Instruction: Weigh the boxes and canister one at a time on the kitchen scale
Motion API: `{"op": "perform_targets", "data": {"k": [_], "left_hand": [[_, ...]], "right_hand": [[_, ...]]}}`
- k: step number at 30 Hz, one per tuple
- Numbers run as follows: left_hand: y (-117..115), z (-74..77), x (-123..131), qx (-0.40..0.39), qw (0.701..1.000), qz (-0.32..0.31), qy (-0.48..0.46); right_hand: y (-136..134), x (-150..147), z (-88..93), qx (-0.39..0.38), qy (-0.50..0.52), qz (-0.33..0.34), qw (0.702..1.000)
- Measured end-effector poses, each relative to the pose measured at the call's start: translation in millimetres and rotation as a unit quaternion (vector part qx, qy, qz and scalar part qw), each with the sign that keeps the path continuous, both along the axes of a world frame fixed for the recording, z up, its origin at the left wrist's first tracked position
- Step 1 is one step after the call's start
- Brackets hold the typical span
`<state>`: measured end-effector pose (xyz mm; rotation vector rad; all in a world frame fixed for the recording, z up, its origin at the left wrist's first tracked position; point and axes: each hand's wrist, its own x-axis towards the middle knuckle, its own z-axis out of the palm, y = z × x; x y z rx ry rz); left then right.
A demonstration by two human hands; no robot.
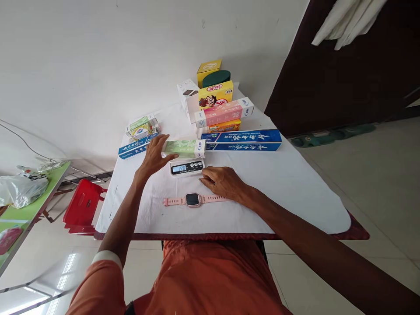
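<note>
A green and white box [184, 148] lies across a small white digital scale [187, 168] with a lit display. My left hand [156, 154] is at the box's left end, thumb and fingers spread apart; whether it touches the box is unclear. At the scale's right edge rests my right hand [223, 181], its fingers curled, with nothing visible in them. Nearer to me, a pink-strapped watch [193, 199] lies flat on the white cloth. Long blue toothpaste boxes [243, 141] are right of the green box.
Behind stand a pink box [225, 112], a yellow cartoon box [216, 95], a white box [189, 99] and a dark green lid [216, 78]. Small boxes [141, 127] and a blue box [136, 146] lie at the left. A red stool [82, 205] stands beside the table.
</note>
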<state>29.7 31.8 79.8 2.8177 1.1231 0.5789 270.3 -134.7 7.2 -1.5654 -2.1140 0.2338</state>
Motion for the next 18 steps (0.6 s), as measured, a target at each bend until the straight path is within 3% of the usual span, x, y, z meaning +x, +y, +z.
{"op": "perform_targets", "data": {"k": [6,12,15,18], "left_hand": [[28.3,21.0,24.6,-0.103,0.985,-0.047,0.129],[21.6,43.4,34.3,-0.091,0.989,-0.073,0.088],[9.8,56.5,59.9,-0.061,0.989,-0.110,0.081],[1.1,55.9,103.8,-0.044,0.983,-0.156,0.091]], "right_hand": [[-1.6,-0.5,9.5,-0.030,-0.018,0.004,0.999],[-2.5,-2.3,19.7,-0.053,-0.048,0.006,0.997],[-3.2,-3.2,22.7,-0.065,-0.062,0.005,0.996],[-3.9,-3.3,24.5,-0.081,-0.063,0.001,0.995]]}}
